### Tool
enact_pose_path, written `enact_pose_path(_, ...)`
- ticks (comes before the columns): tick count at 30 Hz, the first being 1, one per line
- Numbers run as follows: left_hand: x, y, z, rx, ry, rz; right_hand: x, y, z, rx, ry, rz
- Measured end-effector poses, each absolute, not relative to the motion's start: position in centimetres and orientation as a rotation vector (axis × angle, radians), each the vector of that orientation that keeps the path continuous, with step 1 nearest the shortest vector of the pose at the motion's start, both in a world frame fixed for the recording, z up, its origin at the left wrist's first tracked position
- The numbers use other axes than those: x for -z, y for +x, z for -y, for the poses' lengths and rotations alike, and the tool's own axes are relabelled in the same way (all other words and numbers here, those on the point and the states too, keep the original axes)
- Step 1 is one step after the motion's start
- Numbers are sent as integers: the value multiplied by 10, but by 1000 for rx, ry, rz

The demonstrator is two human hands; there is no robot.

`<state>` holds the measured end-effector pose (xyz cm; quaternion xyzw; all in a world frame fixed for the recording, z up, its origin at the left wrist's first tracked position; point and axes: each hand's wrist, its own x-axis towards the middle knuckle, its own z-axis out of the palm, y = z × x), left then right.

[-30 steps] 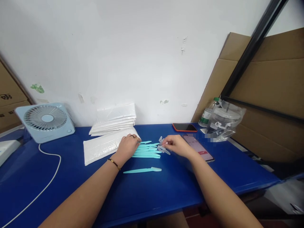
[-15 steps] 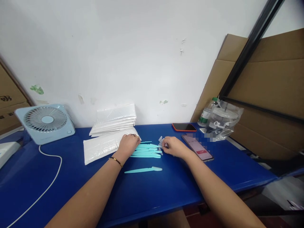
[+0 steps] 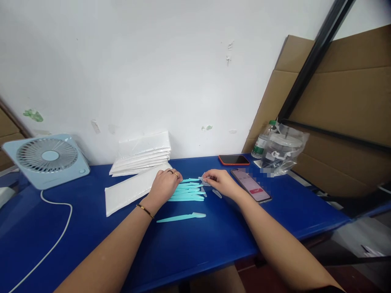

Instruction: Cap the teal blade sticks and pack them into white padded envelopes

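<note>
Several turquoise eyebrow razors (image 3: 187,194) lie side by side in the middle of the blue table, blades pointing right. My left hand (image 3: 166,184) rests over their handle ends, its fingers closed on the farthest razor (image 3: 191,180). At that razor's blade end, my right hand (image 3: 221,182) pinches a small clear blade cap (image 3: 202,178). Other clear caps lie around and below my right fingers, one loose cap (image 3: 217,194) nearer me. A single razor (image 3: 181,217) lies apart, closer to the front. My left fingertips are partly hidden.
White padded mailers (image 3: 143,152) are stacked by the wall, with one mailer (image 3: 126,191) in front. A blue fan (image 3: 49,158) with its cable stands left. On the right are two phones (image 3: 233,160), a bottle (image 3: 259,145) and a bagged cup (image 3: 284,148).
My right hand has moved slightly away from me to the farthest razor's blade end. That razor now shows more beside my left fingers. A loose cap now shows below my right hand.
</note>
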<state>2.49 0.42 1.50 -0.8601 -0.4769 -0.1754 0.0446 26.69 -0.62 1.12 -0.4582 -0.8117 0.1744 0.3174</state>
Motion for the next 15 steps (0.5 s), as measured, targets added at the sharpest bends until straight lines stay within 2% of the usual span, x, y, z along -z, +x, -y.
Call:
enact_pose_path(8, -23, 36, 9, 536, -2698, 1414, -17, 260, 14, -556, -1151, 2185)
enact_pose_path(15, -30, 36, 33, 298, -3041, 1319, -28, 265, 29, -878, -1063, 2459)
